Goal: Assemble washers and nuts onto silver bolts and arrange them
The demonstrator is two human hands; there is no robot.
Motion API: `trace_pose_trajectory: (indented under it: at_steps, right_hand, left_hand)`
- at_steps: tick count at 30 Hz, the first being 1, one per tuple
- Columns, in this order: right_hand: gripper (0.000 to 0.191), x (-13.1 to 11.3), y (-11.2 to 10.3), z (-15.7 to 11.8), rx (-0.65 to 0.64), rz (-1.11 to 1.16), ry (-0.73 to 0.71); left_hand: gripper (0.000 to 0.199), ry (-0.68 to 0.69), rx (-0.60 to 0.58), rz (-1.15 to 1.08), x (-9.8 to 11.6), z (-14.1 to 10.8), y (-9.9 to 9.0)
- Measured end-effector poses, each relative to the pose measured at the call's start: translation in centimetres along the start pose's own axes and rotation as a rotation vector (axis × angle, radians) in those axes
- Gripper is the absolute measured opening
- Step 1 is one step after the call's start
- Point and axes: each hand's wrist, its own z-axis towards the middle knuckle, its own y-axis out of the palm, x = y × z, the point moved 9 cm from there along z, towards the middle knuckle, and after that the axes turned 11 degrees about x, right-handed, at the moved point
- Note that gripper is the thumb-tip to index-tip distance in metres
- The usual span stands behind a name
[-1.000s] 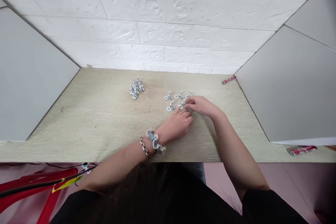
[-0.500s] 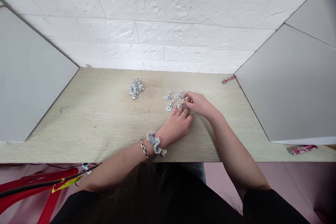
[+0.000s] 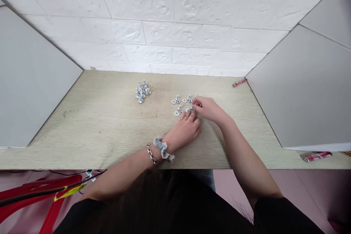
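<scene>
My left hand [image 3: 185, 130] lies palm down on the tabletop, its fingers stretched forward and apart. Its fingertips reach the near edge of a small group of metal parts and partly cover them. My right hand [image 3: 207, 109] comes in from the right, thumb and forefinger pinched at a small bolt [image 3: 191, 108] beside a washer [image 3: 187, 109]. To the left is another set: a flat washer [image 3: 176, 113], a bolt [image 3: 179, 108] standing on its head and a nut [image 3: 181, 112]. Behind are similar sets, including a washer [image 3: 173, 101] and bolt [image 3: 177, 97]; one is partly hidden by my right hand.
A pile of bolts with washers [image 3: 142, 92] stands farther left on the wooden tabletop [image 3: 90, 117]. Red cylinders lie at the back right [image 3: 239, 82] and front right [image 3: 317, 156]. A white brick-pattern wall [image 3: 159, 33] closes the back; grey panels flank both sides.
My right hand shifts very slightly at the bolt, and a bit more of the bolt and nearby nut shows. My left hand stays nearly still.
</scene>
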Motion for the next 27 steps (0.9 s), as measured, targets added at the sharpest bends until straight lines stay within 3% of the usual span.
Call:
trace_pose_trajectory:
  at_steps: [12, 16, 19, 21, 24, 27]
  right_hand:
    - [0.015, 0.0, 0.0, -0.1, -0.004, 0.004, 0.005]
    - [0.029, -0.1, -0.2, -0.3, 0.011, 0.055, 0.026]
    - [0.035, -0.3, -0.4, -0.3, 0.028, 0.087, 0.033]
    - [0.035, -0.4, -0.4, -0.2, 0.026, 0.103, 0.035]
    - [0.035, -0.3, -0.4, -0.2, 0.027, 0.099, 0.043]
    - [0.035, -0.3, -0.3, -0.3, 0.024, 0.085, 0.049]
  left_hand:
    - [0.027, 0.056, 0.068, -0.04, 0.4, 0.2, -0.3]
    - [0.028, 0.209, 0.127, -0.111, 2.0, 0.4, -2.0]
    - [0.03, 0.316, 0.265, -0.151, 2.4, 0.2, -4.9]
    - [0.028, 0.241, 0.41, -0.134, 0.6, 0.2, -7.4]
    - [0.025, -0.064, 0.564, -0.089, -4.9, 0.4, -10.2]
    - [0.026, -0.449, 0.548, 0.023, -11.4, -0.1, -10.8]
